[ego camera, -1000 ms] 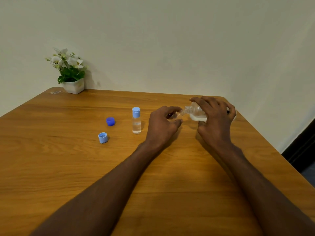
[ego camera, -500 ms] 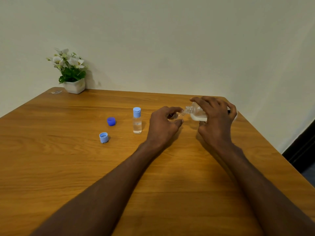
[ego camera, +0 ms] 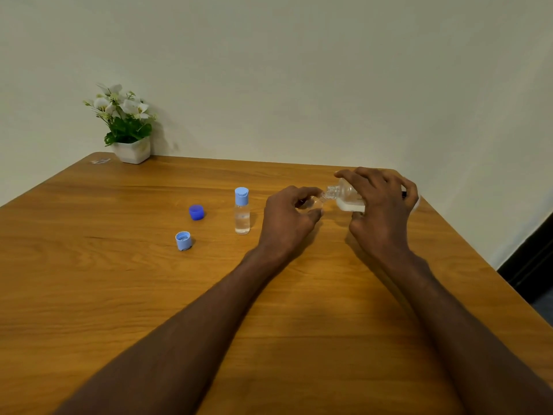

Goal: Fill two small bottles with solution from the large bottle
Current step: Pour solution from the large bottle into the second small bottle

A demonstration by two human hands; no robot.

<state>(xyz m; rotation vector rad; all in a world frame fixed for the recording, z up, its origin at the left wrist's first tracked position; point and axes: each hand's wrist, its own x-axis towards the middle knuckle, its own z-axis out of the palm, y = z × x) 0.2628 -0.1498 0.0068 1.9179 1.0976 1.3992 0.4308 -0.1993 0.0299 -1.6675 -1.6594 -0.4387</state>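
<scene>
On the wooden worktop (ego camera: pixel 149 295), the right hand (ego camera: pixel 380 211) holds the large bottle (ego camera: pixel 347 196) in a curled grip, tipped on its side with its open neck pointing left at the mouth of a small bottle (ego camera: pixel 314 203). The left hand (ego camera: pixel 287 220) grips that small bottle, mostly hidden by the fingers. A second small bottle (ego camera: pixel 242 211), capped in pale blue, stands upright just left of the left hand. Further left lie a dark blue cap (ego camera: pixel 196 212) and a pale blue cap (ego camera: pixel 183 240), apart. A potted plant (ego camera: pixel 125 127) sits at the far corner
</scene>
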